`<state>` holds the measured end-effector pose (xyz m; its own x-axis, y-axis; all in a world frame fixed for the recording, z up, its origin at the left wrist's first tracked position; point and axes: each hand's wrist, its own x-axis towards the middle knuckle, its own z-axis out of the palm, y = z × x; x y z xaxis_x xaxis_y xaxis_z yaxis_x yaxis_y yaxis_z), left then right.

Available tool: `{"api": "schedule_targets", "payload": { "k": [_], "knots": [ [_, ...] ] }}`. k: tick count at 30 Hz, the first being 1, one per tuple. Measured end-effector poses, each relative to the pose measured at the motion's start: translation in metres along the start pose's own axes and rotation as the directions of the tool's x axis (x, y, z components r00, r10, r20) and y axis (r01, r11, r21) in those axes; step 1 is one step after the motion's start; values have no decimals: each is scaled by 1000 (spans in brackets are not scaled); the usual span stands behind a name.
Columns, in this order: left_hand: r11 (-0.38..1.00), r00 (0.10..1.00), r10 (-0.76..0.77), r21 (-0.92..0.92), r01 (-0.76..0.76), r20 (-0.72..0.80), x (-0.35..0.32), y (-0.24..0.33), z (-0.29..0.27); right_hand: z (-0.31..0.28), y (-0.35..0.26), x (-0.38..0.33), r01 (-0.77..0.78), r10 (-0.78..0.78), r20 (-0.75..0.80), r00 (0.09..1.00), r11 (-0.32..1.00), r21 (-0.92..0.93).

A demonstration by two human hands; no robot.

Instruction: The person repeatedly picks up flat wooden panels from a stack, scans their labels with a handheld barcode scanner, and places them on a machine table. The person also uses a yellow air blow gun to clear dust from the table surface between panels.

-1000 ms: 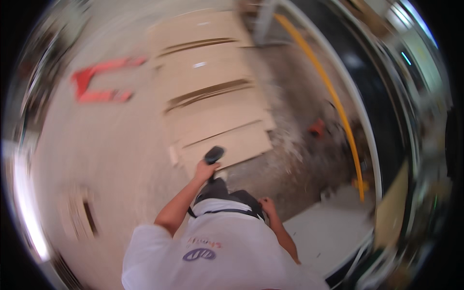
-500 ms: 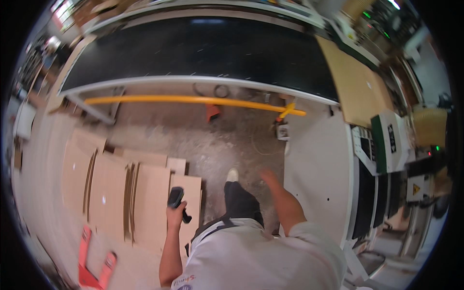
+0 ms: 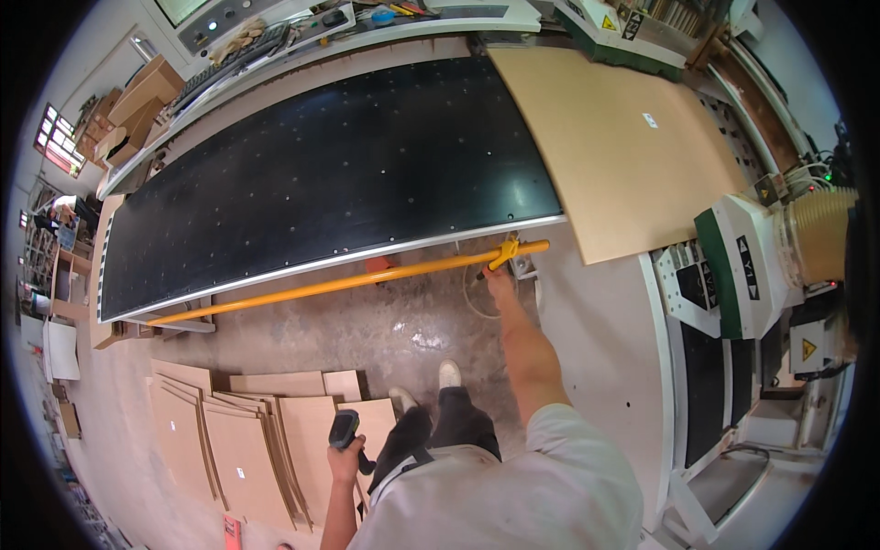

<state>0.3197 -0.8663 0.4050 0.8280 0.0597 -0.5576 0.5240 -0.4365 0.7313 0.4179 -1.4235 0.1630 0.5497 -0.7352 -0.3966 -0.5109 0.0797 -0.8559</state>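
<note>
In my left hand [image 3: 345, 460] is a black pistol-grip barcode scanner [image 3: 346, 429], fingers wrapped round its handle, over the stack of boards at lower left. My right arm stretches forward to the front of the black table. There my right hand [image 3: 499, 283] is closed at the yellow fitting [image 3: 502, 255] on the right end of a long yellow pole [image 3: 367, 280]. A small dark piece shows beside the fingers; what exactly they grip is partly hidden. Behind the pole lies the black table top [image 3: 339, 156], dotted with small holes.
A large tan board [image 3: 632, 147] lies on the table's right end, beside a green and white machine head [image 3: 724, 266]. Several cut panels [image 3: 243, 440] are stacked on the floor at left. A keyboard [image 3: 234, 64] sits on the far console. My shoe [image 3: 449, 373] is on concrete.
My right hand has reached forward to the yellow fitting. The left hand still holds the scanner. My view has swung, bringing the console and more of the tan board into sight.
</note>
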Motion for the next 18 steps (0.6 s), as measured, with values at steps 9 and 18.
{"api": "schedule_targets", "payload": {
  "k": [9, 18],
  "knots": [
    [914, 964, 193, 324, -244, 182, 66, 81, 28, -52, -14, 4, 387, -318, -344, 883, 910, 151],
    [929, 938, 283, 187, -320, 200, 97, 132, 28, -172, -47, -280, 159, 188, -239, 953, 362, 919]
  ]
}}
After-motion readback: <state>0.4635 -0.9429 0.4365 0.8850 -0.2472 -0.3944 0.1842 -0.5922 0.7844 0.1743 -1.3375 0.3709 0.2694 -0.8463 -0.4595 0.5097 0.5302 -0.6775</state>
